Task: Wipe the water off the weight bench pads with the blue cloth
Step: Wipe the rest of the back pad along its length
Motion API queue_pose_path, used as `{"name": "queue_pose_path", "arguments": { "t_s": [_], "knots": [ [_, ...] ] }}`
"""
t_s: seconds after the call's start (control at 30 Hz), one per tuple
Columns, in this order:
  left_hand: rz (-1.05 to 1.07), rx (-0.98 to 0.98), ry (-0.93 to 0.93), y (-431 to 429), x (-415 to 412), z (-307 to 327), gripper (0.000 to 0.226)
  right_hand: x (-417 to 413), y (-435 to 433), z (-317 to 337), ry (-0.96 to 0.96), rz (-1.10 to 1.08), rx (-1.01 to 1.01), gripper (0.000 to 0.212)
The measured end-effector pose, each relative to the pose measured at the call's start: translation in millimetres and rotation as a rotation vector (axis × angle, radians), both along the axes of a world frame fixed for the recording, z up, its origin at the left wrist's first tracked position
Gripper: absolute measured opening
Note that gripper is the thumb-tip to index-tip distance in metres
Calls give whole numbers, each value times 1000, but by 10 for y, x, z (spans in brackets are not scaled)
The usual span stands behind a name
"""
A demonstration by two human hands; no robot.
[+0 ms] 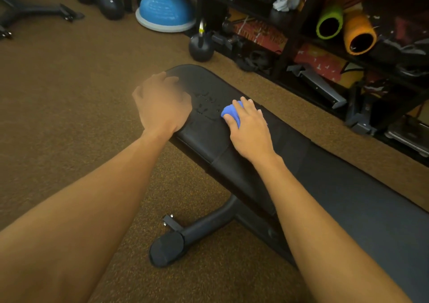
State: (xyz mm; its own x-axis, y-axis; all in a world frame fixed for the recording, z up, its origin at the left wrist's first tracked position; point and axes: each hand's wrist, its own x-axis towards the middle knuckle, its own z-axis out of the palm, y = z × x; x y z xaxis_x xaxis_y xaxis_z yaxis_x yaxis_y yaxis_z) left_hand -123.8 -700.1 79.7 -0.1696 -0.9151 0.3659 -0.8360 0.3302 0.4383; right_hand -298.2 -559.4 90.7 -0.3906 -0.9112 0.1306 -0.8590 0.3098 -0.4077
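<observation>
A black weight bench (329, 186) runs from the upper middle to the lower right. Water drops (206, 104) lie on its far seat pad (202, 140). A bunched blue cloth (228, 113) sits on that pad just right of the drops, and my right hand (249, 128) grips it and presses it onto the pad, covering most of it. My left hand (162, 103) rests on the pad's left edge beside the water, blurred, fingers lying over the pad. A seam (220, 157) separates the seat pad from the long back pad.
The bench's front foot (171, 244) sticks out over the brown carpet. A kettlebell (200, 47) stands beyond the bench end, a blue balance dome (164, 9) farther back. A black rack (301, 36) with green and orange foam rollers lines the right side.
</observation>
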Motion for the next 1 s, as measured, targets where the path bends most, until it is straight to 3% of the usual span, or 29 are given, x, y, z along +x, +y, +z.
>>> {"name": "queue_pose_path", "arguments": {
  "t_s": [0.23, 0.43, 0.5, 0.67, 0.87, 1.0],
  "knots": [
    [6, -30, -78, -6, -43, 16, 55, 394, 527, -14, 68, 336, -62, 58],
    [-8, -19, -129, 0, -59, 56, 56, -172, -36, 0, -6, -48, -28, 57],
    [-7, -13, -136, -1, -70, 58, 56, -31, -13, 15, 9, -31, -24, 58],
    [-11, 2, -184, -8, -102, 76, 57, 215, 402, -13, 28, 300, -70, 56],
    [-21, 10, -172, -7, -87, 93, 58, -314, -166, 28, -21, -14, -25, 57],
    [-14, 9, -170, -13, -85, 85, 58, -6, -56, 33, 10, 18, -1, 60]
  ]
}}
